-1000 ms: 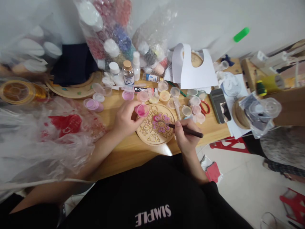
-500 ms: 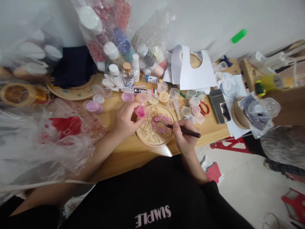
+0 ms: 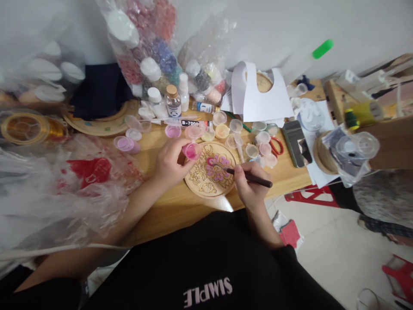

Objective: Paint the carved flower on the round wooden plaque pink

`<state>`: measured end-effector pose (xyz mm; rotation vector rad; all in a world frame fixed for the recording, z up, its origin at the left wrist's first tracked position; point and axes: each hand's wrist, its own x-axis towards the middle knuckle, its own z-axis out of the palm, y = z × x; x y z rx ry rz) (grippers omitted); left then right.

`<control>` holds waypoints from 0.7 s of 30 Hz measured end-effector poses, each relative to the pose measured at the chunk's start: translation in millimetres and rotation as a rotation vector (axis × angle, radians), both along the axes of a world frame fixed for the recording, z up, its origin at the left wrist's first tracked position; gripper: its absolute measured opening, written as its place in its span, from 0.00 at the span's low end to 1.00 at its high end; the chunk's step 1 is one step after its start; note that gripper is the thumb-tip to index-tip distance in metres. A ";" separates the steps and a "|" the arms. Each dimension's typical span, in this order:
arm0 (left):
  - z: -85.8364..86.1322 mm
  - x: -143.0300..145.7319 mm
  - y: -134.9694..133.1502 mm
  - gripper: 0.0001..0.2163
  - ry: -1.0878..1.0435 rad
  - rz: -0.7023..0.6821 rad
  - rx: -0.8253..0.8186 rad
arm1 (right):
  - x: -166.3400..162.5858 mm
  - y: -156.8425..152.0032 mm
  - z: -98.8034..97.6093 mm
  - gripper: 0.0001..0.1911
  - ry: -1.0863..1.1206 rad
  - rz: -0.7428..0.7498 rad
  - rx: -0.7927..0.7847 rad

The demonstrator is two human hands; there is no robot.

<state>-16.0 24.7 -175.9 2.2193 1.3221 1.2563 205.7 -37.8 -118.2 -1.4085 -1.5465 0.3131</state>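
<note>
Right hand closed in a pen grip on a dark brush, low on the shaft, its tip on the wooden disc lying flat at the table's near edge. Left hand pinched an open pink paint pot just beside the disc. Both items looked light; the brush was probably stiff, the pot spillable, best held level by its wall. Small pots, scissors and plastic bags crowded the surface.

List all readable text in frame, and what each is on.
"B-700": black label on the glue tube; the end is hidden behind a cup.
"SIMPLE": black shirt, upside down in this view.
Label on the cork-capped bottle: too blurred to read.
</note>
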 end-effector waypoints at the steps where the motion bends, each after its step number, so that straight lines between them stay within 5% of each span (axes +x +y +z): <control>1: -0.3 0.0 0.1 0.08 0.004 0.004 -0.012 | 0.0 0.1 0.1 0.15 -0.002 0.006 0.004; 21: -0.6 0.8 -0.6 0.09 -0.004 0.007 -0.042 | 2.0 -1.6 1.5 0.19 -0.029 -0.041 -0.027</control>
